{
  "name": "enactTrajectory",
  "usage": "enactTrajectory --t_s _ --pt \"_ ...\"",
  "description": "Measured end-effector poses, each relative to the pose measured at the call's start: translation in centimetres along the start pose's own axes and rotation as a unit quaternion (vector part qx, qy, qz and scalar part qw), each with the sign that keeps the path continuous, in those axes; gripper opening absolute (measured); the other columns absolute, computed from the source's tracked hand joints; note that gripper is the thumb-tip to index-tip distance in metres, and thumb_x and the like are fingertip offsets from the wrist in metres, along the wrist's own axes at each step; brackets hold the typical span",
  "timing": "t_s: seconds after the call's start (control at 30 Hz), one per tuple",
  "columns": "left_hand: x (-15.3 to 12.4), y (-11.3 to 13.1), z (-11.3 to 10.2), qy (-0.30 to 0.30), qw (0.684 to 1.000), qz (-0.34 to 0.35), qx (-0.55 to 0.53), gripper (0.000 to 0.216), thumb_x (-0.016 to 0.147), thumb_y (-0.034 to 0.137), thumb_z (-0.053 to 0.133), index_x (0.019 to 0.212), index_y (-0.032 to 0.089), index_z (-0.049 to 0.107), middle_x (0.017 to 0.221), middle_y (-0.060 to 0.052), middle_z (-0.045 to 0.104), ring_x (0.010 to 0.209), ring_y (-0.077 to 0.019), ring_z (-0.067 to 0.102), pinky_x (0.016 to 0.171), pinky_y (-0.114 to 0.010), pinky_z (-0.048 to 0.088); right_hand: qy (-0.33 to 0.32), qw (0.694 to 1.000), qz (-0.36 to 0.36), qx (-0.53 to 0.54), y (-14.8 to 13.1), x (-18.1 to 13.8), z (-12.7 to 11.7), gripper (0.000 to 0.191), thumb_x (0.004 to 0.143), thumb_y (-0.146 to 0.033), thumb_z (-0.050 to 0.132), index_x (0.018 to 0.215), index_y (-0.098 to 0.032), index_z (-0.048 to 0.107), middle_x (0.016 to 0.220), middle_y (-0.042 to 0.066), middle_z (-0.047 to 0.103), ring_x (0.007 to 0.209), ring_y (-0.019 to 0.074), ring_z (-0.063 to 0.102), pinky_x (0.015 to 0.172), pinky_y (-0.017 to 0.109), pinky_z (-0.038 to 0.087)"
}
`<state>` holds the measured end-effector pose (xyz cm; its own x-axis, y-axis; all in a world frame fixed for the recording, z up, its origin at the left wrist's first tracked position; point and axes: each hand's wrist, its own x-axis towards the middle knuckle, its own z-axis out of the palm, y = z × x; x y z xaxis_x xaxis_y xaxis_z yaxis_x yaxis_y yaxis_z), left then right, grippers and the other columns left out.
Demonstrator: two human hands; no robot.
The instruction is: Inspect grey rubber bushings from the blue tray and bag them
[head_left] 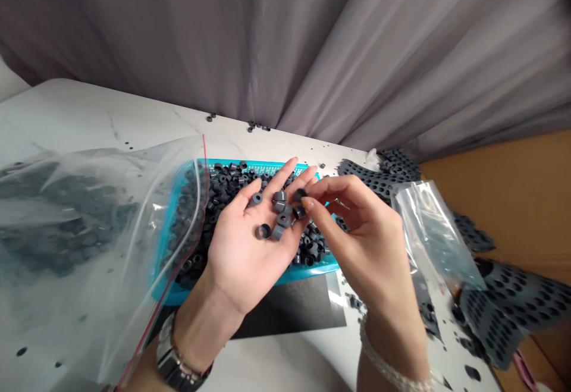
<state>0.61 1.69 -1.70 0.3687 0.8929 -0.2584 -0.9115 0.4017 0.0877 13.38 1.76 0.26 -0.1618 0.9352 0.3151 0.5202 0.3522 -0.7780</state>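
Note:
My left hand point(250, 255) is palm up above the basket, fingers extended, holding several small grey rubber caps point(283, 219) loose in its palm. With thumb and forefinger, my right hand point(357, 231) pinches one dark rubber cap point(300, 193) just over the left fingers. Below both hands is a turquoise plastic basket point(263, 279) heaped with the same small caps, partly hidden by the hands. A large clear zip bag point(89, 249) with a red seal line, holding many dark pieces, covers the basket's left side.
At the right lie perforated dark rubber sheets point(513, 303) and a small clear plastic bag point(437, 231). A black flat sheet point(289, 309) is under the basket. Loose caps point(259, 126) and bits dot the white table point(89, 112). A grey curtain point(267, 41) hangs behind.

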Motion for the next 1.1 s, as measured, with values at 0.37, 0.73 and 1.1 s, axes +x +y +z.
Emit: enactTrajectory --t_s 0.37,0.73,1.1 --pt "-0.3 -0.1 0.2 -0.012 1.0 -0.005 0.028 0.044 0.093 0.033 0.036 0.132 0.018 0.05 0.132 -0.009 0.056 0.117 -0.0164 0.056 0.088 -0.02 0.05 -0.073 0.986 -0.052 -0.139 -0.4 0.0 0.1 0.017 0.082 -0.016 0.057 0.098 -0.02 0.065 0.095 0.005 0.061 0.081 0.0153 0.057 0.078 0.034 0.048" --pt "0.1 -1.0 0.6 0.031 0.996 0.024 0.081 0.044 0.085 0.01 0.044 0.127 0.016 0.053 0.123 -0.008 0.063 0.118 -0.0176 0.056 0.103 -0.029 0.042 -0.044 0.996 -0.01 -0.073 -0.3 0.3 -0.1 0.009 0.084 -0.014 0.055 0.082 -0.019 0.062 0.086 0.001 0.061 0.072 0.0117 0.055 0.065 0.027 0.046" --pt "0.2 -0.9 0.5 0.045 0.993 0.042 0.103 0.044 0.087 0.006 0.046 0.129 0.017 0.052 0.127 -0.007 0.061 0.121 -0.0157 0.052 0.101 -0.022 0.043 -0.046 0.996 -0.009 -0.077 0.0 0.3 0.1 0.011 0.085 -0.016 0.054 0.09 -0.02 0.064 0.091 0.002 0.062 0.075 0.0125 0.056 0.066 0.027 0.047"
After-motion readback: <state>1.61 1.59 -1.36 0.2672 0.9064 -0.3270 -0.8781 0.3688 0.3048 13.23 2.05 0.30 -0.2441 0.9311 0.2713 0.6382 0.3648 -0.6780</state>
